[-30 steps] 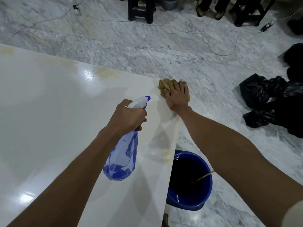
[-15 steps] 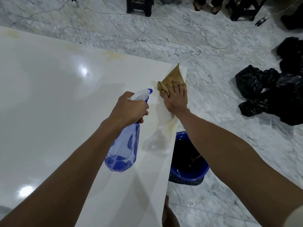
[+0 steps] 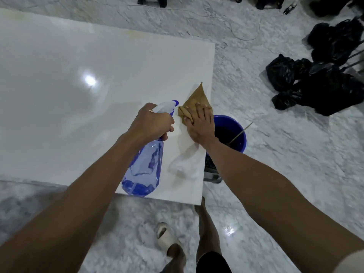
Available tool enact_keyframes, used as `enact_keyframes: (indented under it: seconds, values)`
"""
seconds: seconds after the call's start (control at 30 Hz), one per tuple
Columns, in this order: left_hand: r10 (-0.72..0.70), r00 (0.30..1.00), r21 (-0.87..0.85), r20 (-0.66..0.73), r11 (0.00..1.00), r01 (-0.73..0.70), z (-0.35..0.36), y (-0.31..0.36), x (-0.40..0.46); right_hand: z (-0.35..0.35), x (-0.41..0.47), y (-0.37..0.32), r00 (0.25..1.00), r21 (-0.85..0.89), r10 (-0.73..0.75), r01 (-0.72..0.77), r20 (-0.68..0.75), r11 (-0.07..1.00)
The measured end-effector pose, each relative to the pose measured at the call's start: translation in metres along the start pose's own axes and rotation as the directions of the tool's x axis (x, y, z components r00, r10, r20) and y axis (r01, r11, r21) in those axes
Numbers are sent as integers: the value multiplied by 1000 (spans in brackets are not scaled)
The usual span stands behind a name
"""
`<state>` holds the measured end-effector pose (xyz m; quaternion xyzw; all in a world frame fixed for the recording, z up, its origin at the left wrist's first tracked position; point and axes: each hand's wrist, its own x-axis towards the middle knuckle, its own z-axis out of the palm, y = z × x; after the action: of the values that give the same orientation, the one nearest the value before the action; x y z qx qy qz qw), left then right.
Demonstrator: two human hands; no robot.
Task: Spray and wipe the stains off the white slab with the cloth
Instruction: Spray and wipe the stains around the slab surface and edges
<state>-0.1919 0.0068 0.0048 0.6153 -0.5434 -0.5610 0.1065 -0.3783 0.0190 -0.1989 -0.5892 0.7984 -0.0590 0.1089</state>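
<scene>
wiping is the step in hand: right hand [image 3: 201, 125] presses flat, fingers straight, on the tan cloth [image 3: 195, 99] at the white slab [image 3: 78, 107] right edge, above the blue bucket [image 3: 234, 134]. left hand [image 3: 152, 122] grips the blue spray bottle [image 3: 143, 166]. best keep the pressure even and work toward the faint yellow stain [image 3: 134, 33] at the far edge.

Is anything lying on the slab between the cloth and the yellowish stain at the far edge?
Nothing visible. The right hand presses the tan cloth near the glossy white slab's right edge; bare surface runs from there to the faint yellow stain.
</scene>
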Motion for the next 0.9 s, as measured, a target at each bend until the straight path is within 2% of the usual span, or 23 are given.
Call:
enact_keyframes:
  seconds: [0.23, 0.33, 0.4, 0.57, 0.67, 0.8, 0.83, 0.9]
  values:
    - [1, 1000, 21, 22, 1000, -2, -1, -46, -64, 11, -90, -23, 999, 7, 30, -30, 30, 1000]
    - [-14, 1000, 30, 7, 999, 14, -4, -63, -85, 18, -128, -31, 1000, 57, 14, -13, -26, 998]
    - [-30, 999, 24, -9, 999, 31, -5, -72, -99, 22, -153, -36, 997, 112, -1, 9, -76, 994]
    - [-10, 1000, 30, -27, 999, 11, 1, -86, -134, 36, -216, -41, 997, 174, -68, 75, -42, 982]
    - [-3, 999, 25, -43, 1000, 4, 12, -88, -156, 43, -262, -43, 987, 241, -112, 137, -114, 961]
    - [13, 999, 50, -51, 999, -11, 34, -86, -189, 45, -302, -37, 976, 406, -211, 213, -51, 889]
    - [23, 998, 54, -50, 998, -20, 39, -84, -198, 37, -304, -35, 980, 497, -199, 183, -20, 849]
    - [41, 998, 56, -53, 998, -38, 48, -78, -217, -7, -303, -31, 986, 744, -107, -26, 130, 668]
